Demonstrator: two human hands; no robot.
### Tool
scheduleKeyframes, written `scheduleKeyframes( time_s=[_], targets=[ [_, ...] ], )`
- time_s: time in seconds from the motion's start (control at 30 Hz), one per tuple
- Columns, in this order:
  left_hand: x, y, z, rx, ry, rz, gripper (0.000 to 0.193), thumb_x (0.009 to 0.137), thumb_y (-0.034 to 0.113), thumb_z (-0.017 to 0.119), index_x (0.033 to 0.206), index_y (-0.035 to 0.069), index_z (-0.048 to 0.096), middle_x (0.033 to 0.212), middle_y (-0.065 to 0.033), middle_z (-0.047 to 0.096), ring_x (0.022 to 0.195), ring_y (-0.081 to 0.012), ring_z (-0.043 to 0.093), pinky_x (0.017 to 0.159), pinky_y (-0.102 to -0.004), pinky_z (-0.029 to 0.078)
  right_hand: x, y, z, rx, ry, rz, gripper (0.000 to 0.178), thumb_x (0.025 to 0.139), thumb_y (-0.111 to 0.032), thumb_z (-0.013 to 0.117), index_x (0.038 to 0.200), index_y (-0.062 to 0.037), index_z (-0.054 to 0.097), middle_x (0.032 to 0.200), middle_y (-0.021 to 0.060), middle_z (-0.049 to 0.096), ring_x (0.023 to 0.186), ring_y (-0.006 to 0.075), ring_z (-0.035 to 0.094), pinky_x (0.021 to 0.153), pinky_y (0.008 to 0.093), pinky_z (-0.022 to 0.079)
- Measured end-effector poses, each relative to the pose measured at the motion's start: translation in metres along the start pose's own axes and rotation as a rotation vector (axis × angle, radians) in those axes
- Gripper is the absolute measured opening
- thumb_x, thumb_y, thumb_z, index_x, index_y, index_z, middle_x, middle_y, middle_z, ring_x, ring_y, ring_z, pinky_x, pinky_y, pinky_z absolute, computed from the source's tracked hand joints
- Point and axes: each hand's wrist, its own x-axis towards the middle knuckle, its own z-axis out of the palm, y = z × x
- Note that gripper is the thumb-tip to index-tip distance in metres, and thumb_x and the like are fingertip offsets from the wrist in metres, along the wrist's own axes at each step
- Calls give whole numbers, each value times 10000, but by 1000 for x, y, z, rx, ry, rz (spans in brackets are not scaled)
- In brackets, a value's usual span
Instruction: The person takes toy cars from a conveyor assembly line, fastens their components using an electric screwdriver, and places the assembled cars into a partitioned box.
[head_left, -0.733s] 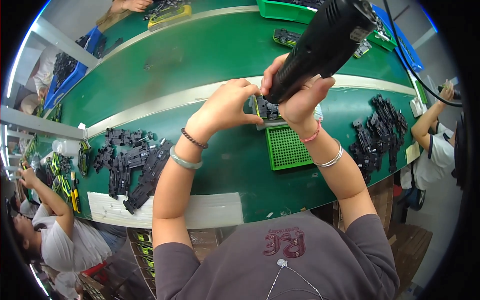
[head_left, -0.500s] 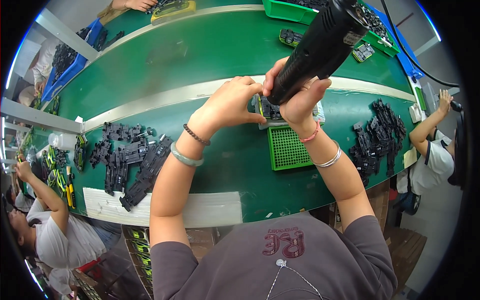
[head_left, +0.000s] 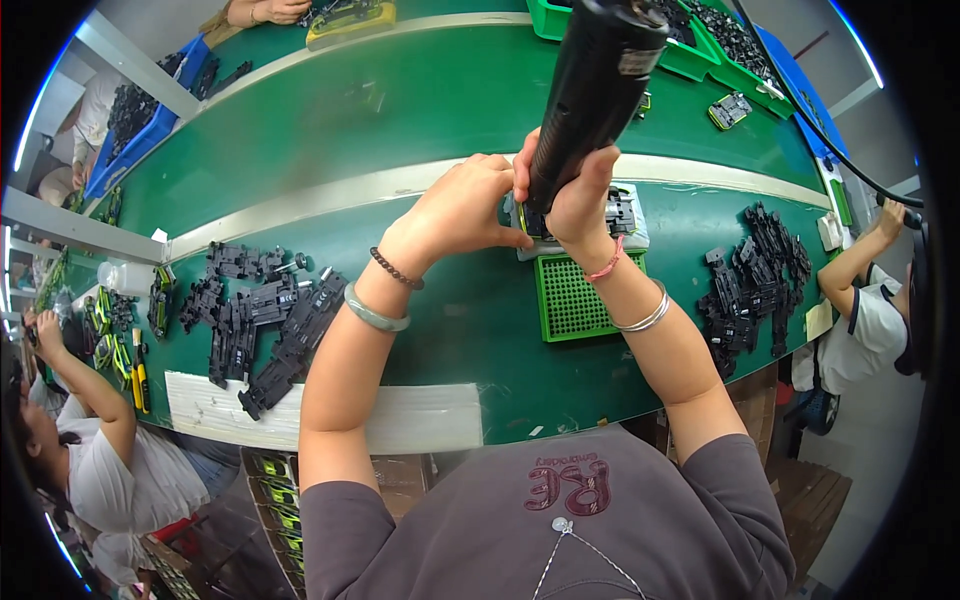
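Observation:
My right hand (head_left: 578, 205) is wrapped around a thick black electric screwdriver (head_left: 592, 105), which slants up and away from me. Its lower end points down at a toy car chassis (head_left: 622, 212) with black and silver parts and a green edge. The chassis lies in a pale holder (head_left: 640, 236). At its left end my left hand (head_left: 462, 205) grips it between thumb and fingers. The screwdriver's tip and the chassis's middle are hidden behind my right hand. A green tray (head_left: 545, 325) with a grid of small holes sits just in front of the holder.
Piles of black chassis parts lie left (head_left: 255, 310) and right (head_left: 755, 275) on the green table. Beyond a pale strip, a toy car (head_left: 730, 110) lies near green bins (head_left: 700, 62). A black cable (head_left: 800, 105) hangs at right. Co-workers sit on both sides.
My right hand and the screwdriver have shifted left, uncovering more of the chassis's right end. My left hand keeps its hold in the same place.

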Motion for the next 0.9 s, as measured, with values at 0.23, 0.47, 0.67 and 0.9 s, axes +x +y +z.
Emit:
scheduleKeyframes(
  time_s=[0.23,0.47,0.67,0.9],
  targets=[
    [-1,-6,13,37,56,107,493,552,278,815,899,32,566,928,-150,580,931,-338,539,827,-400,443,-1,-5,-5,232,11,-27,797,715,-775,443,768,13,543,618,53,544,518,109,537,470,222,413],
    [-3,-2,9,-141,99,78,525,629,304,789,1011,17,572,1006,-143,585,986,-288,553,880,-368,432,-48,-83,-79,14,303,-222,1009,571,-934,245,928,-15,455,664,69,501,582,160,498,564,300,448],
    [-2,-2,-25,-973,251,-60,432,770,60,679,1149,20,475,1008,-67,585,948,-140,560,847,-280,447,-110,-55,-136,-76,430,-130,963,544,-918,368,937,-40,412,725,80,481,629,172,496,641,316,440],
    [-31,-36,-94,-616,546,-108,473,845,201,631,1240,15,451,1081,-99,576,1047,-190,533,865,-306,444,-106,-70,-133,-28,362,-186,863,632,-823,487,979,-35,417,738,83,496,652,173,515,660,315,444]
  ],
)
